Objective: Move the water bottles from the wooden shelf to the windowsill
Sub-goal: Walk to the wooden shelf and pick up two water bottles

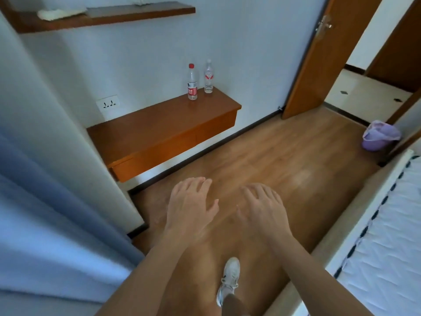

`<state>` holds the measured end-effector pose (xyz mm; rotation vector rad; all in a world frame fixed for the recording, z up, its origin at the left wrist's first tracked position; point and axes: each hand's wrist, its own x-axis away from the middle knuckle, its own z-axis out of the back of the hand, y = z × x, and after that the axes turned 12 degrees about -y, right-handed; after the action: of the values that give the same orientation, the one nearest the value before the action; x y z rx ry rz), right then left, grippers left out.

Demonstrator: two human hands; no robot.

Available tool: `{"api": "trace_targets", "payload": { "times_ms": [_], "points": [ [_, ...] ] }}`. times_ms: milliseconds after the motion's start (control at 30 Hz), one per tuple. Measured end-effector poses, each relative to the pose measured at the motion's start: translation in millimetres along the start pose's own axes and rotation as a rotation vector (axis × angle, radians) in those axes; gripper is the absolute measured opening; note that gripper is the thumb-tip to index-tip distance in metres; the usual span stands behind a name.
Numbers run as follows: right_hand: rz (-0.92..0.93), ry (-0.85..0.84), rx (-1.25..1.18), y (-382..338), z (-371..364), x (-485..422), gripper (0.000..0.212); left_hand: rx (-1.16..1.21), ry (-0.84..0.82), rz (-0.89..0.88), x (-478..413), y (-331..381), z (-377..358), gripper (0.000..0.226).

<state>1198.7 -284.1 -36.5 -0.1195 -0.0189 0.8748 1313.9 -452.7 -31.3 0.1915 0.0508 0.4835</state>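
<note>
Two clear water bottles stand upright, close together, at the far right end of the low wooden shelf [145,131] fixed to the white wall. The red-capped bottle [192,82] has a red label; the clear-capped bottle [208,76] is just right of it and nearer the wall. My left hand [190,205] and my right hand [262,207] hover palm down over the wooden floor, well short of the shelf, fingers apart and holding nothing. No windowsill is in view.
A higher wooden shelf [109,14] holds a white cloth. A blue curtain [45,220] hangs at the left. A socket [108,104] sits above the low shelf. An open door [319,55], a purple bucket [379,136] and a mattress [387,236] are on the right.
</note>
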Motion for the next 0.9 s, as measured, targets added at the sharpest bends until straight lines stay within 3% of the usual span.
{"api": "trace_targets", "payload": {
  "times_ms": [533,900],
  "points": [
    [-0.085,0.024,-0.007,176.1,18.2,-243.3,0.046,-0.032,-0.012,-0.039,-308.6,70.4,-5.7,0.055],
    [-0.084,0.0,-0.02,249.3,16.4,-368.9,0.045,-0.077,-0.021,-0.046,-453.3,89.9,-12.5,0.053]
  ]
}}
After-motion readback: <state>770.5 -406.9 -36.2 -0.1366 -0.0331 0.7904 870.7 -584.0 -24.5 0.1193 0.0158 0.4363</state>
